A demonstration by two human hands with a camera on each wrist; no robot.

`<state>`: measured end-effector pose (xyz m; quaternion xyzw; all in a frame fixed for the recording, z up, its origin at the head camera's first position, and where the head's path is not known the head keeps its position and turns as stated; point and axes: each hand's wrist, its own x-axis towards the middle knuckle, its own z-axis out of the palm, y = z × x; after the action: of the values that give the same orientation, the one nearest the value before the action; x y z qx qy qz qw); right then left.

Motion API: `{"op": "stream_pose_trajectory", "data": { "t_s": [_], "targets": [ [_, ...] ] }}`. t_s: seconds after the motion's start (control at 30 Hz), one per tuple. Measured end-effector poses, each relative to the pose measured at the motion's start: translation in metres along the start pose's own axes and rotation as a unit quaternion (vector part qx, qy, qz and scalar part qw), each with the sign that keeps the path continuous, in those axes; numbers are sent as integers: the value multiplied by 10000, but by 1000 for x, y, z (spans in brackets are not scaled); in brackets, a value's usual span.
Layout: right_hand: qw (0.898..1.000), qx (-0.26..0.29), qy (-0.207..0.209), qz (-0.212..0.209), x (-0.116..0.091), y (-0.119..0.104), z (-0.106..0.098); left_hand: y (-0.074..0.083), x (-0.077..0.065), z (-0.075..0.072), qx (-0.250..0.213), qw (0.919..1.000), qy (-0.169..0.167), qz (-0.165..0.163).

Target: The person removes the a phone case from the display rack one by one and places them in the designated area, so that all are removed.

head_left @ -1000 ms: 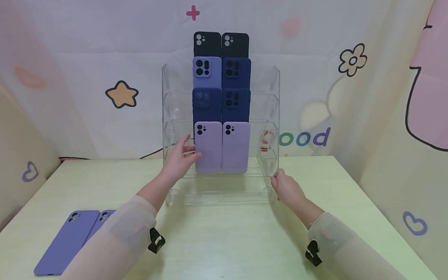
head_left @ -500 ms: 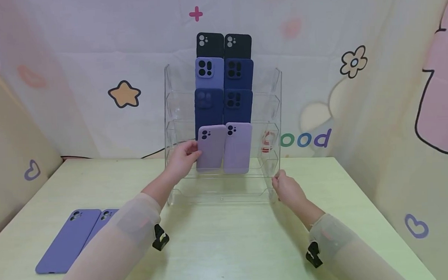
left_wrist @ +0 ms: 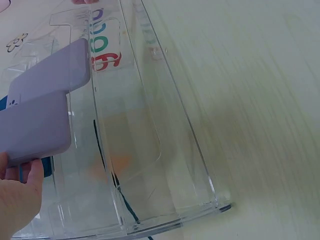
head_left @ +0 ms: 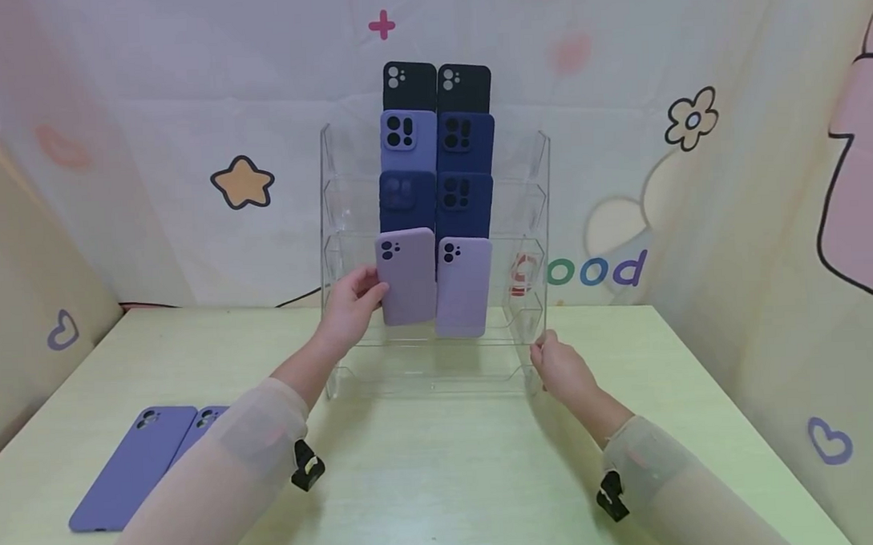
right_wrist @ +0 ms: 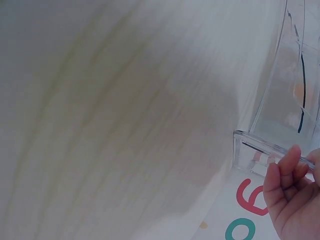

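- Printed cloth [head_left: 187, 145] hangs behind everything, with a star [head_left: 242, 183] and a flower [head_left: 692, 119] on it.
- Below, the pale surface [head_left: 429, 481] spreads out; at its left a pair of violet cases [head_left: 136, 471] lies flat, one partly behind a sleeve [head_left: 205, 473].
- Clear rack [head_left: 432, 345], upright, carrying black cases [head_left: 410, 89] at the back, then a periwinkle case [head_left: 408, 151] beside a navy case [head_left: 466, 151], then two more navy.
- Held lilac case [head_left: 408, 281], in front of those navy ones, its base higher than that of the neighbouring lilac case [head_left: 463, 292]. From where I stand it looks light, bendy, perhaps a little slippery, hardly fragile; I'd take it by the long side edges, away from the camera holes [head_left: 388, 256].
- Right hand [head_left: 564, 370], fingers gripping the rack's right edge, low down.
- Left hand [head_left: 347, 312], pinching the held case's left edge between thumb and fingers.
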<state>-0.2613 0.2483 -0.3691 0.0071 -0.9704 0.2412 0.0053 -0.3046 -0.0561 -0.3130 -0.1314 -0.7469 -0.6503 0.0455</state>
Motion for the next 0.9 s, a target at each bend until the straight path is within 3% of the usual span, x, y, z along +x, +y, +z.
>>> {"op": "stream_pose_trajectory", "data": {
  "t_s": [0.3,0.6,0.9],
  "targets": [
    [9999,0,82,-83,-1,0,-1,0,-4,-7,-307,9995,-54,-1],
    [10000,57,63,-16,0,2,-1,-1,-9,-10,-277,9994,-161,107],
    [9998,-85,107,-142,2,3,5,1,-18,-17,-209,9990,-342,-215]
  ]
}}
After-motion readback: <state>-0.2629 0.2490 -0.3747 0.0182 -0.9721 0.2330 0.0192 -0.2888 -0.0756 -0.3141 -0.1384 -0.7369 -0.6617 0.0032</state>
